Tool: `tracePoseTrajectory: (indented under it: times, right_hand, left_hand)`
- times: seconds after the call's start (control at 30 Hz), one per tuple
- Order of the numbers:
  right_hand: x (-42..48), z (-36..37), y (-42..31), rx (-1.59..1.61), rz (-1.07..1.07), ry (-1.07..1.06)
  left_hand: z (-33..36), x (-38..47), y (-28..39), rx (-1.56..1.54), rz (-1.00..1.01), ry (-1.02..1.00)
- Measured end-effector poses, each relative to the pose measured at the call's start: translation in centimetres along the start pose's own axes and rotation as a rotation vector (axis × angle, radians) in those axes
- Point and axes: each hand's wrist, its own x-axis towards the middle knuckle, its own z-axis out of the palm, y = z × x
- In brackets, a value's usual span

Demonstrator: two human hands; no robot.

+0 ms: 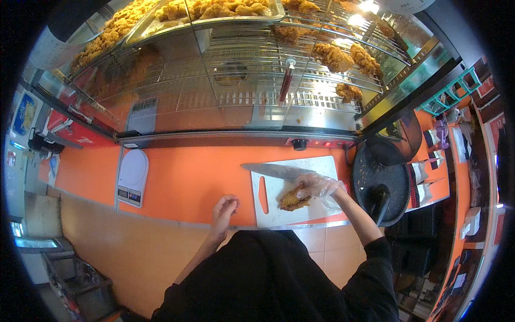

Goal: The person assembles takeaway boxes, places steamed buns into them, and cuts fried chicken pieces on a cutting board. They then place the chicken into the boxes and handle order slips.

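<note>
A white cutting board [268, 219] lies on the orange counter. My right hand [320, 186], in a clear plastic glove, has its fingers on a piece of fried chicken [293, 200] at the board's middle. Just beyond those fingers a large knife [273, 170] lies across the board, its tip past the left edge; its handle is hidden from view. My bare left hand [226, 211] is over the counter's front edge, left of the board, with fingers partly curled and nothing seen in it.
A glass display case with wire racks [249, 44] of fried chicken stands behind the counter [193, 177]. A white kitchen scale [133, 171] is to the left. Right of the board sits a black pan [372, 177] with a dark handle, and beyond it a teal basket [450, 94].
</note>
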Motion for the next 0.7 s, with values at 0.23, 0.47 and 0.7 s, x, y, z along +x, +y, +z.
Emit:
tracePoseTrajectory:
  times: [0.23, 0.47, 0.7]
  right_hand:
    - [-1.8, -2.8, -1.2, -0.343, -0.126, 0.212]
    - [-1.8, 1.2, 0.2, -0.734, 0.135, 0.252]
    - [-4.4, 1.6, -1.2, -0.731, 0.166, 0.417]
  left_hand:
    - [0.8, -0.7, 0.5, -0.048, -0.042, 0.020]
    - [1.7, 0.1, 0.0, -0.101, -0.060, -0.004]
    - [2.1, 2.5, -0.4, 0.133, 0.243, -0.099]
